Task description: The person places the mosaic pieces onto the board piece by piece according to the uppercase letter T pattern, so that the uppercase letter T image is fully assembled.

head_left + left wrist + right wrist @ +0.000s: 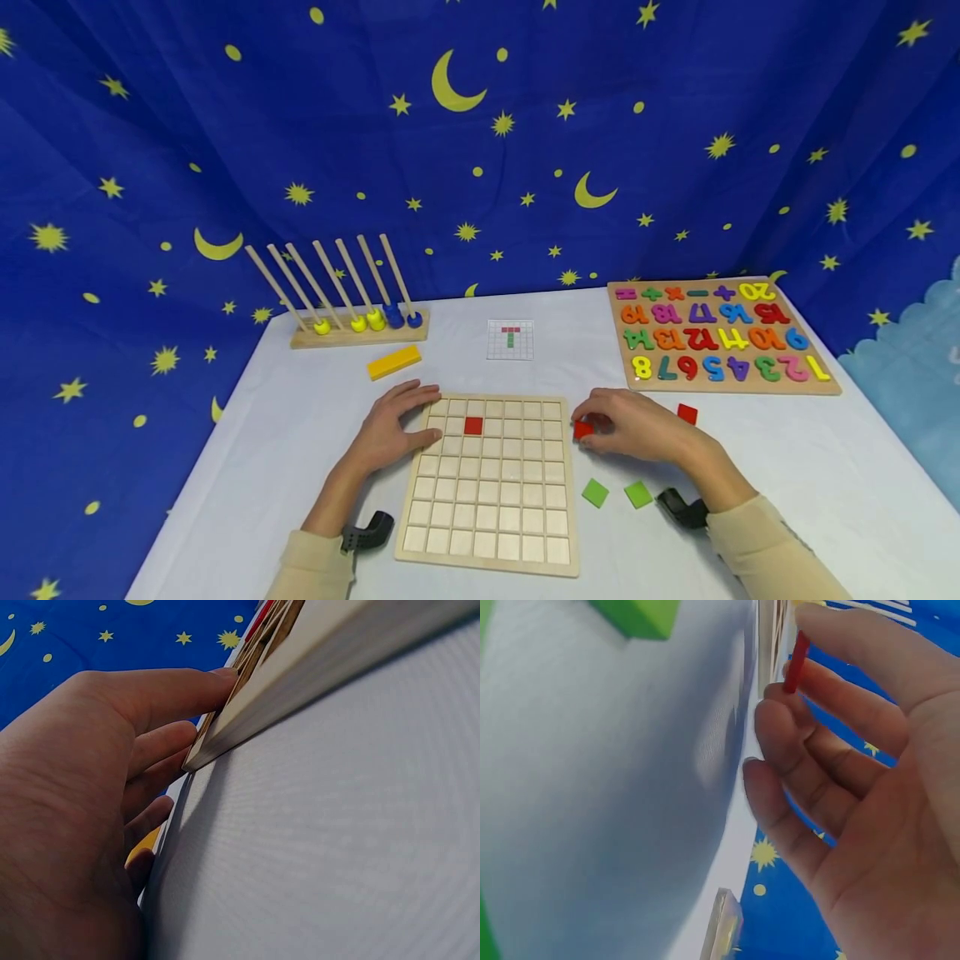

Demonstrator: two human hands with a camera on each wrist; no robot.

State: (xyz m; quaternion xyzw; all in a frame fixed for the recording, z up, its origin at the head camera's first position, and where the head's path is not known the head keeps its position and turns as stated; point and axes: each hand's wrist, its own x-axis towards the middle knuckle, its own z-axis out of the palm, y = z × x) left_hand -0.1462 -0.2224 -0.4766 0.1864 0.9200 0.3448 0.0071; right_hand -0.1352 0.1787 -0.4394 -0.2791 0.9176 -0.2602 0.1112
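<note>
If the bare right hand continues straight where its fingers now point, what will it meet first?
Most likely the right rim of the pale wooden grid board, just beyond the red square tile that the right hand pinches. Its height is unclear, so it might pass above.

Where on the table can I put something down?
Try the bare table between the card and the number board. There's a wider patch left of the left hand, on the near side of the abacus. It's crowded right of the grid: the right hand pinches a red tile, with another red tile and two green tiles close by.
</note>
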